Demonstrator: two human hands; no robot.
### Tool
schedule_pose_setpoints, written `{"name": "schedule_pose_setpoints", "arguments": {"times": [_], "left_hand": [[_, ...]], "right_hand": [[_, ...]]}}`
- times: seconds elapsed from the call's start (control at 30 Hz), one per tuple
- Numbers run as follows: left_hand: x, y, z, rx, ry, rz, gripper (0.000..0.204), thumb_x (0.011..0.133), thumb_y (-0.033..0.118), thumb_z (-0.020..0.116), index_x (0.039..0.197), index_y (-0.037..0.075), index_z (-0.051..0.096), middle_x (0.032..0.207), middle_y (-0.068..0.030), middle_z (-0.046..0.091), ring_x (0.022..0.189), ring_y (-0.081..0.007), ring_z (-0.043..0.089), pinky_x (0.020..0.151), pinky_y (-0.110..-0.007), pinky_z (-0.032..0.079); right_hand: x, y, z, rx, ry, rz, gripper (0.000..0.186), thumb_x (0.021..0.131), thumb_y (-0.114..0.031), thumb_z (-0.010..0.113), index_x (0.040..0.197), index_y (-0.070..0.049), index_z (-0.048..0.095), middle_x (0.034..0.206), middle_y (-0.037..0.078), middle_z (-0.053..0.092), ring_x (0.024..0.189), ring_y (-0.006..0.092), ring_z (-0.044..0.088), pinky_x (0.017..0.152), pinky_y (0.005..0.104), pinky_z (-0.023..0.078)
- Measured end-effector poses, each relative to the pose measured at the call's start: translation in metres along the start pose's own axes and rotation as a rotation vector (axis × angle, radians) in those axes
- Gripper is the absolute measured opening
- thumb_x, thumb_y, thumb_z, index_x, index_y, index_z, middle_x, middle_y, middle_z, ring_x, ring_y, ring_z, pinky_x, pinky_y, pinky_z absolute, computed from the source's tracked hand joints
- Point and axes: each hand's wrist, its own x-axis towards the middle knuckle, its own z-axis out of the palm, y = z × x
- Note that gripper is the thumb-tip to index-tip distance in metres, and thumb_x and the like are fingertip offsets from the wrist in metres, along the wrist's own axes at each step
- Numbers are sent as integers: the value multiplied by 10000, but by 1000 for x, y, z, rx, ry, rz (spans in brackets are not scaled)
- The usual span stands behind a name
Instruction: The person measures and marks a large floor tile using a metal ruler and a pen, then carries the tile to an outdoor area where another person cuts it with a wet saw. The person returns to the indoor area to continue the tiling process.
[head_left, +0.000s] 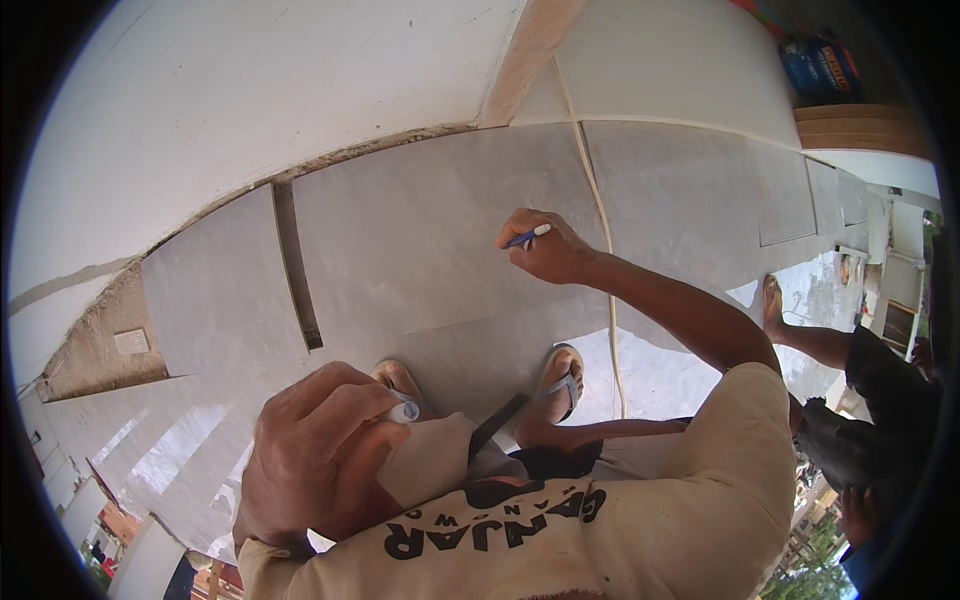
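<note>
My right hand (548,248) is closed round a blue pen (522,239) with a white end, held above the large grey floor tiles (430,230). Its writing tip is hidden by my fingers. Close to the camera, my left hand (325,445) pinches a small white cylinder (404,411) with a bluish rim; most of it lies inside the fingers, so its kind does not show. Both my feet, in flip-flops (566,378), stand on the tiles between the hands.
A dark slot (296,265) separates two tiles at left. A pale cable (597,195) runs across the floor beside my right forearm. White walls (250,90) border the far side; rough bare ground (105,345) shows far left. A dark bucket (820,65) stands far right. Another person (880,400) is at right.
</note>
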Motion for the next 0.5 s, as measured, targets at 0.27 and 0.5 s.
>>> {"name": "schedule_pose_setpoints", "arguments": {"times": [0.27, 0.5], "left_hand": [[108, -83, 47, 74, 15, 123, 126, 882, 82, 663, 913, -35, 628, 789, -107, 621, 670, -169, 575, 645, -308, 475], [107, -86, 88, 5, -64, 245, 124, 889, 71, 647, 949, -37, 645, 811, -113, 618, 666, -195, 572, 646, -316, 474]], "right_hand": [[-58, -77, -31, -152, -47, -40, 159, 875, -104, 601, 1026, -59, 582, 904, 107, 610, 772, 213, 608, 717, 346, 496], [-68, -63, -13, -479, 8, -117, 220, 877, -132, 578, 1070, -32, 545, 900, 151, 632, 803, 298, 646, 741, 411, 514]]}}
